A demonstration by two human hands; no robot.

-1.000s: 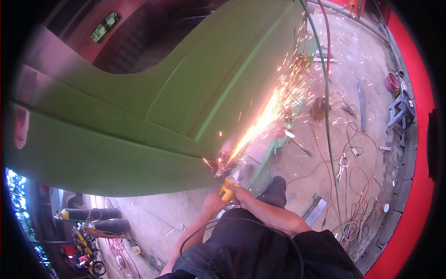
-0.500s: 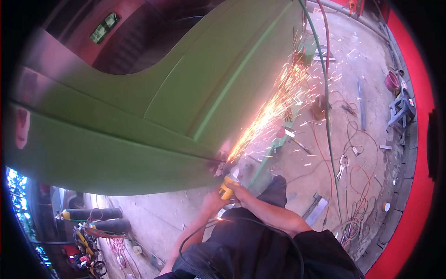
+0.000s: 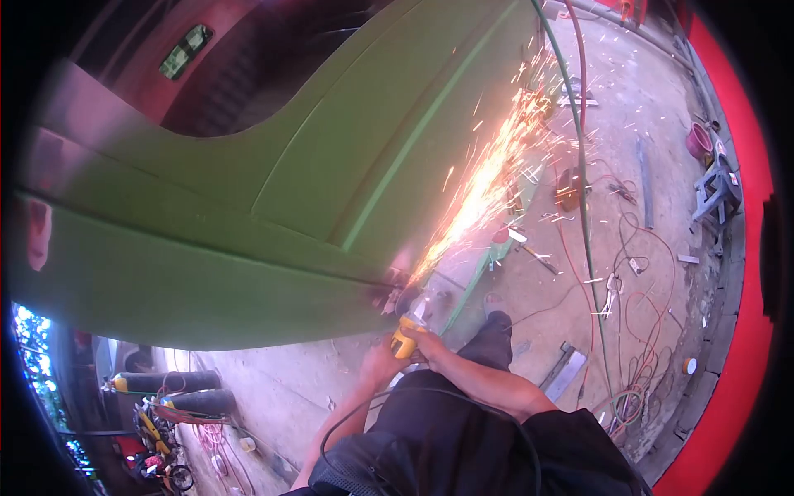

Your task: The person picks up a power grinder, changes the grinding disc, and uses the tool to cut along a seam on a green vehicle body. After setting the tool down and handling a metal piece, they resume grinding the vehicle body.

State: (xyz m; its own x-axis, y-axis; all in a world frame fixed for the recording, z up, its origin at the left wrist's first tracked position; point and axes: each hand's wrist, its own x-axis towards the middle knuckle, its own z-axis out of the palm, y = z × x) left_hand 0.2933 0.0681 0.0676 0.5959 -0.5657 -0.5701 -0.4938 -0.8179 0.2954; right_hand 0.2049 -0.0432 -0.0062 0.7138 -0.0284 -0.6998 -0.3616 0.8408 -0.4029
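A yellow angle grinder is held in front of my body, its dark disc against the lower corner of a green car body panel. My left hand is closed round the grinder from the left. From the other side, my right hand grips it near the head; some of its fingers are hidden behind the tool. A dense stream of orange sparks flies from the disc up and to the right along the panel edge. Bare, scuffed metal shows where the disc meets the panel.
A black cord loops across my lap. Green hose and tangled cables lie to the right. A hammer-like tool, a grey step stool and a metal bar are on that side. Gas cylinders lie at the lower left.
The view has shifted slightly. Both hands keep their hold on the grinder at the same panel corner, and the spark stream looks denser and brighter.
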